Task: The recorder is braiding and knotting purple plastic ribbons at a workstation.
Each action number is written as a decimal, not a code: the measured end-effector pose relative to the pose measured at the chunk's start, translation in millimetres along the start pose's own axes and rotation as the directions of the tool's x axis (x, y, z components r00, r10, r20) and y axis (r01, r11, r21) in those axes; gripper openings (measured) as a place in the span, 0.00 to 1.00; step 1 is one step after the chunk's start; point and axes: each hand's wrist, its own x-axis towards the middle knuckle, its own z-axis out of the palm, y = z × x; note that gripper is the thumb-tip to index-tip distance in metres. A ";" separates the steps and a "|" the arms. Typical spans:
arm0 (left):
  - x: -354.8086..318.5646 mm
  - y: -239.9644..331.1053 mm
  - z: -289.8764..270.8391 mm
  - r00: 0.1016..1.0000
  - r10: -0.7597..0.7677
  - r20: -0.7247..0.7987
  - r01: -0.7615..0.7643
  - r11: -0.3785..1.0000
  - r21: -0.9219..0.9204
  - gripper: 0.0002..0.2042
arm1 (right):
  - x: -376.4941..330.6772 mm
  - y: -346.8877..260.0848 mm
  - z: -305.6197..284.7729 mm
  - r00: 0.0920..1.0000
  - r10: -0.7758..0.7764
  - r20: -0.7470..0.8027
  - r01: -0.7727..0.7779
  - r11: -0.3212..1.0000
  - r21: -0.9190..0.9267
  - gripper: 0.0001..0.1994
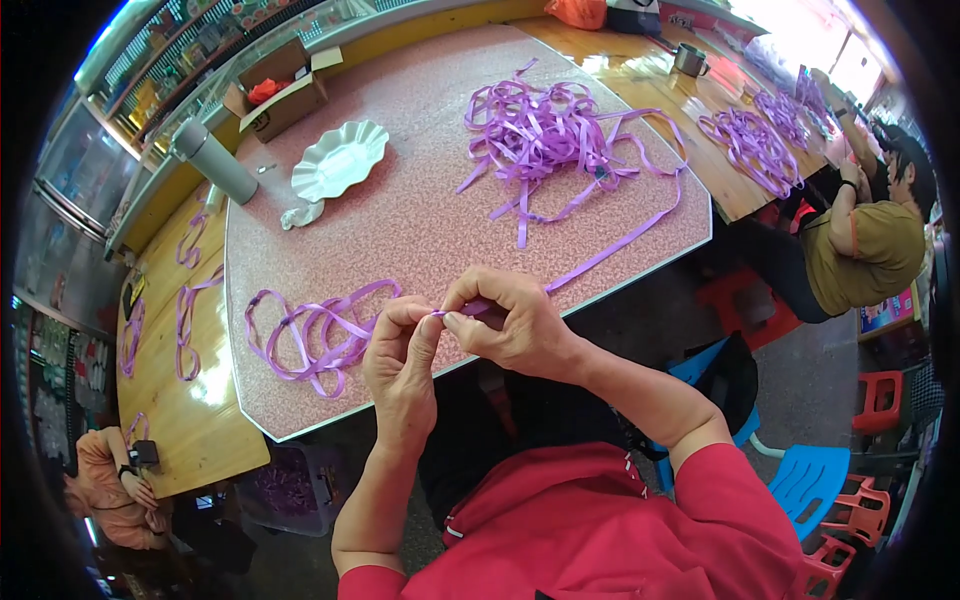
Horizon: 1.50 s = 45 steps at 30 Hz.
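Above the near edge of the pink speckled table (400, 222), my two hands meet fingertip to fingertip. My left hand (402, 352) pinches a purple ribbon between thumb and forefinger. Right beside it, my right hand (512, 318) pinches the same purple ribbon (625, 238), which runs from under that hand to the right and back to a big tangled heap (540, 125). The exact bit between my fingertips is small and partly covered. Left of my left hand lies a loose, looped purple ribbon (318, 335) with darker spots along it.
A white scalloped dish (340, 162), a grey-green bottle (215, 162) and an open cardboard box (285, 98) stand at the back left. Wooden tables hold more purple ribbons (755, 150) and a metal mug (690, 60). People sit at the far right and lower left. Blue chairs (808, 480) stand right.
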 end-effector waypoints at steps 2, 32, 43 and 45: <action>-1.2 -2.2 -1.7 1.000 -0.020 0.020 0.020 1.000 -0.022 0.03 | -0.6 -0.8 1.0 0.996 0.089 -0.017 -0.088 0.995 0.056 0.03; 11.0 11.5 -6.0 0.943 0.259 0.210 -0.332 0.668 0.666 0.08 | 2.5 -3.5 -14.1 0.994 -0.106 -0.010 0.101 0.970 -0.223 0.02; 11.6 3.7 -9.7 0.995 -0.031 0.094 -0.005 0.933 0.360 0.04 | 5.0 -8.7 -23.2 0.991 0.078 0.109 -0.062 0.988 -0.142 0.06; 11.8 4.3 -9.6 0.992 -0.056 0.112 0.038 0.986 0.160 0.03 | 4.8 -5.6 -25.7 0.991 0.067 0.115 -0.053 0.991 -0.123 0.06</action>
